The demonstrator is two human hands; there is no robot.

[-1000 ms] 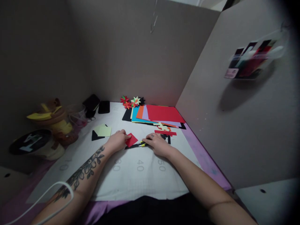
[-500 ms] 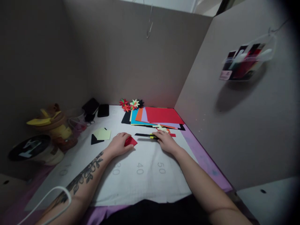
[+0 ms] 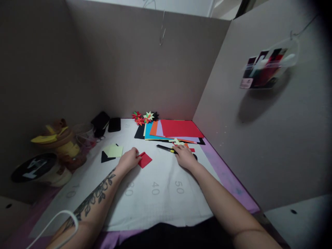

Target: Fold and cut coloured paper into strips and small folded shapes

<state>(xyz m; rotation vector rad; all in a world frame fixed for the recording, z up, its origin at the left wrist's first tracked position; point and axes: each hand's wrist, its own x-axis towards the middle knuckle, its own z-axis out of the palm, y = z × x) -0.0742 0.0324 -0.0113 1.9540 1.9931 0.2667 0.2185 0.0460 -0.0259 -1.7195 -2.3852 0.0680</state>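
Note:
My left hand (image 3: 129, 159) pinches the left corner of a small red paper square (image 3: 145, 160), which lies turned like a diamond on the white mat (image 3: 166, 193). Under the fingers of my right hand (image 3: 185, 155) is a black and yellow cutter (image 3: 166, 148), its front end pointing left; the palm hides the rest of it. Just beyond that hand are small light green, orange and red paper scraps (image 3: 177, 141). Left of my left hand, a light green paper piece (image 3: 114, 150) overlaps a black one (image 3: 107, 157).
Coloured sheets (image 3: 181, 128) are stacked at the back, beside folded paper stars (image 3: 148, 117). A black phone-like object (image 3: 114, 124) and pots (image 3: 66, 145) stand left. A clear holder (image 3: 268, 69) hangs on the right wall.
My left hand has drawn back to the left, uncovering more of the red square. The cutter has come down onto the mat and moved right with my right hand.

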